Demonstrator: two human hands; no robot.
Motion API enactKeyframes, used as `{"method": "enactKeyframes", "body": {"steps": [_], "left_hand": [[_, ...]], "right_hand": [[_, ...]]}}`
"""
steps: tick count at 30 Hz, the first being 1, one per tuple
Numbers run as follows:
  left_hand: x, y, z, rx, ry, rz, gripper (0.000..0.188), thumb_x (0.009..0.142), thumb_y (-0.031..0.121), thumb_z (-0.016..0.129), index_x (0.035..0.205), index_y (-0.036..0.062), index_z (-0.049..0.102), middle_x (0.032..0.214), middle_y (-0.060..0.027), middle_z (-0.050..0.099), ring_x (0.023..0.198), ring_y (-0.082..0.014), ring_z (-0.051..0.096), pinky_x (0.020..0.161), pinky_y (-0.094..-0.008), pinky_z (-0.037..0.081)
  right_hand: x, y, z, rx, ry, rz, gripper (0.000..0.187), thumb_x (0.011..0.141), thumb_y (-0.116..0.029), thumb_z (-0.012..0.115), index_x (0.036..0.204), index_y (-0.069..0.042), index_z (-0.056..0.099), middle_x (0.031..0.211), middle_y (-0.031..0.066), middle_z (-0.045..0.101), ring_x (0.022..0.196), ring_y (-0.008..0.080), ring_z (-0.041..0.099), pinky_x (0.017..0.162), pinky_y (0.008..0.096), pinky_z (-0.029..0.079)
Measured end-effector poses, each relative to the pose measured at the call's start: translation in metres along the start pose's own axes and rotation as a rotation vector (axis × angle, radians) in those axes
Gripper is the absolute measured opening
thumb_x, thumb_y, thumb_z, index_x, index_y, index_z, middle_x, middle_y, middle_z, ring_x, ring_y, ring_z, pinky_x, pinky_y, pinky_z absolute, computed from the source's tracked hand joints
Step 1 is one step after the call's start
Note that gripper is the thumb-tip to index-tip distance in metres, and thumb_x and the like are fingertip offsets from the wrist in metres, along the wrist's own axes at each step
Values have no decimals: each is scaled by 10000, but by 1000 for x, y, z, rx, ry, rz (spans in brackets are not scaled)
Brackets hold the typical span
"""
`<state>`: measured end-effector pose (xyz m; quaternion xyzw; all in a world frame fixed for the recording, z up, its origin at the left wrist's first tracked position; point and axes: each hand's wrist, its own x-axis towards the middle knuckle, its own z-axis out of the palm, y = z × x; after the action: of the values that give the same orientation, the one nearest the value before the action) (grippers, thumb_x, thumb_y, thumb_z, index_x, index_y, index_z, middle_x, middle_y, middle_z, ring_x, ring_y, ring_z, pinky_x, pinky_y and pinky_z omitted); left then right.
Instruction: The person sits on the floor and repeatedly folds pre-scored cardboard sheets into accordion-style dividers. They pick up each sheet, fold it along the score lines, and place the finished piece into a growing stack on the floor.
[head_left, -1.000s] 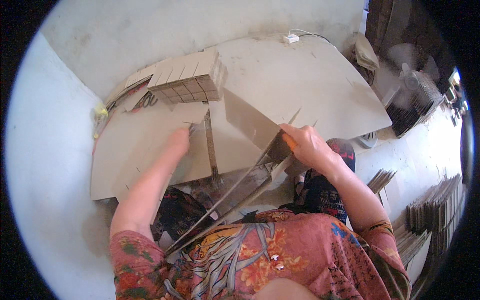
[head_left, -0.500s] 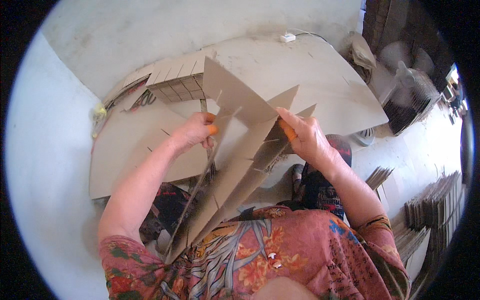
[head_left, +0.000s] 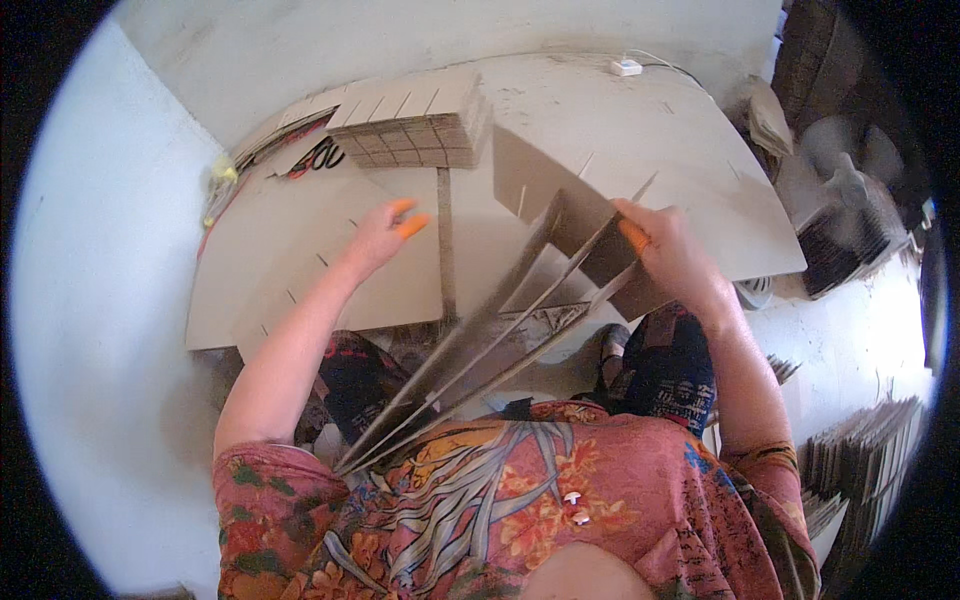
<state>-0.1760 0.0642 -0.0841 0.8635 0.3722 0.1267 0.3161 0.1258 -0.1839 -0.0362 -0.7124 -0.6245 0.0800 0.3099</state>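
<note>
My right hand, with orange finger covers on it, grips the upper right edge of a cardboard divider. The divider is made of several crossed, slotted brown panels. It slants from that hand down to my lap, partly folded together, and its lower end rests against my shirt. My left hand is away from the divider, over the left part of the table. Its orange-covered fingers are apart, with nothing visible between them. Beneath the left forearm lies a flat cardboard sheet with short slots.
A neat stack of slotted cardboard strips stands at the back of the table, beside black-handled scissors. A white power socket lies at the far edge. To the right are a fan and stacked cardboard pieces.
My left hand has let go of the divider and moved away from it to the left. The divider has swung rightward and its panels have folded closer together, still in my right hand.
</note>
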Motion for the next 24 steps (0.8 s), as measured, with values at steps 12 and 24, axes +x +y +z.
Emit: {"method": "enactKeyframes", "body": {"steps": [12, 24], "left_hand": [[-28, -145, 2, 716, 106, -326, 507, 813, 372, 684, 1110, -21, 565, 1205, -207, 548, 1149, -380, 499, 948, -456, 440], [-25, -118, -41, 557, 175, -265, 363, 841, 376, 633, 763, 21, 645, 742, -191, 639, 663, -340, 596, 639, -456, 456]], "right_hand": [[44, -48, -1, -493, 18, -62, 392, 946, -284, 527, 1293, -104, 514, 925, 187, 652, 902, 374, 621, 755, 463, 499], [52, -1, 47, -270, -52, -116, 226, 919, -168, 544, 1111, -50, 563, 788, 263, 625, 781, 439, 616, 691, 497, 496]]}}
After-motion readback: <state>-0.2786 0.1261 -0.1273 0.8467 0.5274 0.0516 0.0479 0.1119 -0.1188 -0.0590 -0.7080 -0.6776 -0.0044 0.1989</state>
